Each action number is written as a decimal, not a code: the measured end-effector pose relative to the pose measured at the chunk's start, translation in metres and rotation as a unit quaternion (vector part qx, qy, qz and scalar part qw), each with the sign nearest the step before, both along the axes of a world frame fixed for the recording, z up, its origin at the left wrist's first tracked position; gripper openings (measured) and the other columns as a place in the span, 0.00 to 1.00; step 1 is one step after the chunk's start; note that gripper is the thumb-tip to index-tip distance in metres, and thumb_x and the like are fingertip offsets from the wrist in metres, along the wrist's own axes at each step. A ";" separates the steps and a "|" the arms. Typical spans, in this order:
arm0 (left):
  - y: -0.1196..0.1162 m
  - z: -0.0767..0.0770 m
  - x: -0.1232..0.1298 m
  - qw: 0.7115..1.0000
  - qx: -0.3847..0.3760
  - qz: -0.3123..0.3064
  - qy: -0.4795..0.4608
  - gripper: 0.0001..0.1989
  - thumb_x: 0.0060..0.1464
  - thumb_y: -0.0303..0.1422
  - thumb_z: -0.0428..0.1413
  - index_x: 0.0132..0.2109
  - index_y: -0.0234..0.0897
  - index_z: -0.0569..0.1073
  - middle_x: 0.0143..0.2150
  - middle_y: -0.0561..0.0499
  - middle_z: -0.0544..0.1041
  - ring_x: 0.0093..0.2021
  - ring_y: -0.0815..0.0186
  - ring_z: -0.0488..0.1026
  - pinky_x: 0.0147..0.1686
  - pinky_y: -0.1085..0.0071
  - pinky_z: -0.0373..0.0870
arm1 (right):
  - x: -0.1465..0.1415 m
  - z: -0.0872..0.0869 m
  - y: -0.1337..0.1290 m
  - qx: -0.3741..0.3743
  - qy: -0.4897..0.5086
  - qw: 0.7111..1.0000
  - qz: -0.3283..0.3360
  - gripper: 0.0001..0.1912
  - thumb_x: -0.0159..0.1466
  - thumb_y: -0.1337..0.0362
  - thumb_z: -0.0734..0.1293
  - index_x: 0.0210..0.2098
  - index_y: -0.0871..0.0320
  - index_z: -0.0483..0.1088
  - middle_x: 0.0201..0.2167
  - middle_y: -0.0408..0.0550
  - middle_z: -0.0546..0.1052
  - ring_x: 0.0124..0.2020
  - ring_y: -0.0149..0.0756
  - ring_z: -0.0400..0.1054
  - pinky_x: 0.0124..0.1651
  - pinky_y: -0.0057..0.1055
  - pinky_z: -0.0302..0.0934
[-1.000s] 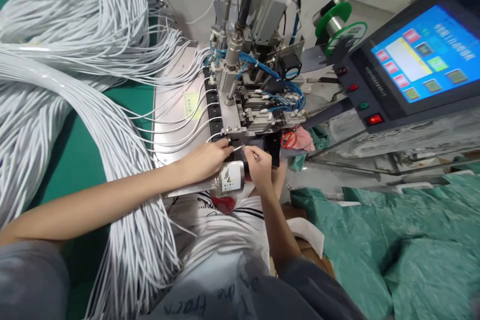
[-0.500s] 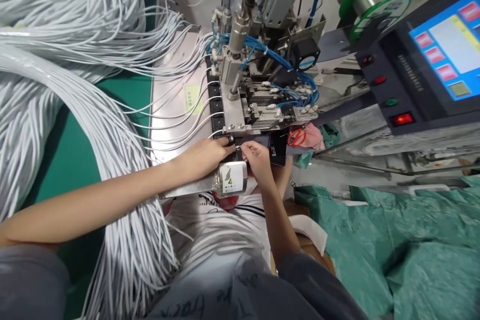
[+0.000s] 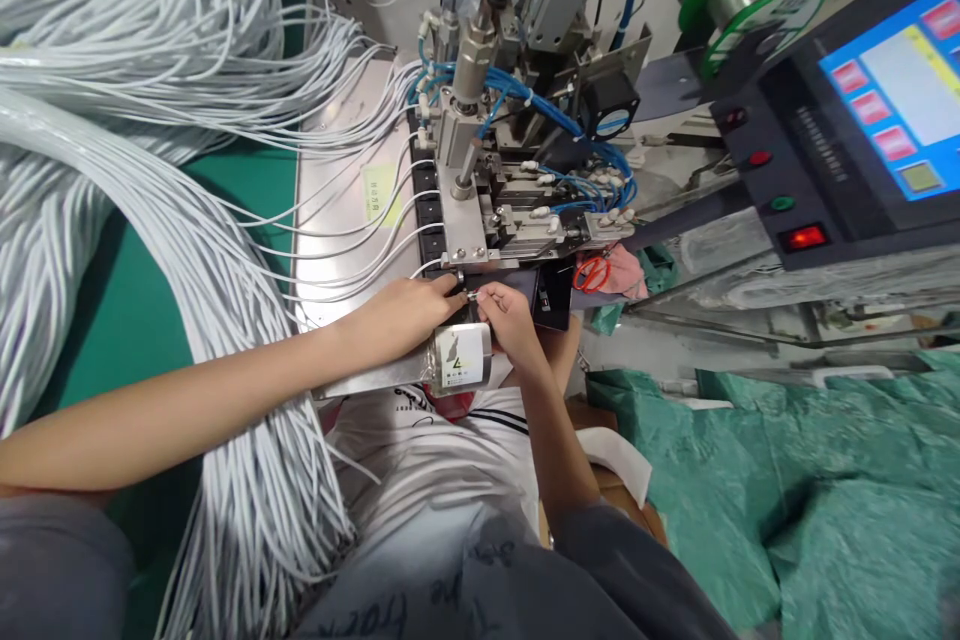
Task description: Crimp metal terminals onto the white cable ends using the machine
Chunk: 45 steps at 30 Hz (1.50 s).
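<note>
At the front end of the black fixture row (image 3: 429,212), my left hand (image 3: 424,308) reaches in from the left, its fingertips pressed at a fixture and a cable end. My right hand (image 3: 508,316) is closed in a pinch beside it, on a small metallic cable end (image 3: 472,296) between the two hands. Just below them is a clear container with a white label (image 3: 461,356). Several white cables (image 3: 360,270) run over the metal plate (image 3: 334,188) into the fixtures. The machine's metal press head (image 3: 463,225) stands just above my hands.
Large bundles of white cables (image 3: 172,210) cover the green table (image 3: 150,315) at the left. Red-handled scissors (image 3: 592,274) lie right of the machine near a pink cloth (image 3: 624,272). A control panel (image 3: 814,145) overhangs the right. Green sheeting (image 3: 750,480) fills the lower right.
The view has shifted slightly. My right fingers have moved a little at the cable end, and its metallic part shows more clearly. My left hand stays in place at the fixture.
</note>
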<state>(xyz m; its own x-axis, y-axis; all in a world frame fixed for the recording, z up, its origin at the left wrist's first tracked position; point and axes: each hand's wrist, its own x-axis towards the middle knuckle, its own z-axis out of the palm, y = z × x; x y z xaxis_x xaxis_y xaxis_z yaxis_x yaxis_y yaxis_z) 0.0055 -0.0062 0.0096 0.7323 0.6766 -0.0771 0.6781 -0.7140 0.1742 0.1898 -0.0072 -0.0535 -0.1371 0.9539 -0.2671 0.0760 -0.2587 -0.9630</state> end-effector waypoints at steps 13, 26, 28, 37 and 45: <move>0.000 0.006 0.002 0.999 -0.012 -0.013 0.033 0.19 0.56 0.24 0.44 0.54 0.31 0.67 0.39 0.45 0.70 0.27 0.67 0.71 0.25 0.72 0.65 | -0.007 -0.001 0.004 0.051 -0.022 0.997 -0.057 0.06 0.54 0.62 0.66 0.25 0.59 0.67 0.20 0.41 0.69 0.24 0.29 0.64 0.28 0.26 0.59; -0.004 0.009 0.003 0.998 0.005 0.056 0.024 0.12 0.52 0.23 0.47 0.40 0.33 0.74 0.34 0.45 0.72 0.27 0.64 0.72 0.23 0.72 0.60 | -0.004 -0.017 0.005 0.032 0.004 0.999 0.036 0.17 0.58 0.50 0.61 0.22 0.56 0.56 0.17 0.36 0.52 0.19 0.25 0.46 0.21 0.24 0.41; -0.006 0.013 0.002 0.997 0.008 0.070 0.039 0.10 0.50 0.21 0.47 0.33 0.32 0.73 0.31 0.45 0.72 0.28 0.62 0.73 0.23 0.71 0.60 | -0.002 -0.019 0.006 0.050 -0.015 0.998 0.042 0.17 0.58 0.50 0.61 0.23 0.56 0.56 0.17 0.36 0.52 0.19 0.26 0.46 0.21 0.25 0.41; -0.010 0.012 0.002 0.997 0.016 0.066 0.048 0.10 0.47 0.19 0.46 0.30 0.29 0.72 0.29 0.42 0.72 0.27 0.60 0.73 0.24 0.69 0.63 | -0.001 -0.020 0.007 0.077 -0.010 0.996 0.050 0.18 0.58 0.49 0.61 0.23 0.56 0.57 0.17 0.36 0.53 0.19 0.26 0.47 0.22 0.25 0.43; -0.010 0.009 0.001 0.997 0.028 0.054 0.047 0.11 0.47 0.19 0.45 0.31 0.30 0.72 0.28 0.41 0.72 0.27 0.57 0.73 0.22 0.68 0.62 | 0.000 -0.020 0.007 0.067 -0.008 0.996 0.053 0.18 0.58 0.49 0.61 0.23 0.56 0.57 0.18 0.36 0.53 0.19 0.25 0.47 0.22 0.25 0.42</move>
